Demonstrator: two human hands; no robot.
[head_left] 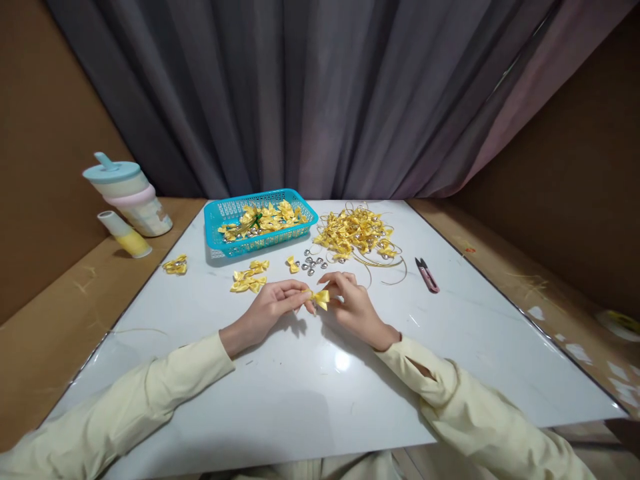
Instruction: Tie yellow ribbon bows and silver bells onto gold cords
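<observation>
My left hand [273,308] and my right hand [350,303] meet over the middle of the white board [320,387]. Both pinch one small yellow ribbon bow [320,298] between their fingertips, just above the surface. Right behind the hands lie several small silver beads [313,263] and a single yellow bow [293,264]. A little cluster of yellow bows [249,278] rests to the left of my left hand.
A blue mesh basket [215,223] with yellow bows stands at the back left. A heap of yellow ribbon with gold cord [356,235] lies at the back centre. Pink thread snips [427,274] lie to the right. A lidded tumbler [131,193], a small roll [124,233] and a stray bow [175,265] sit on the left.
</observation>
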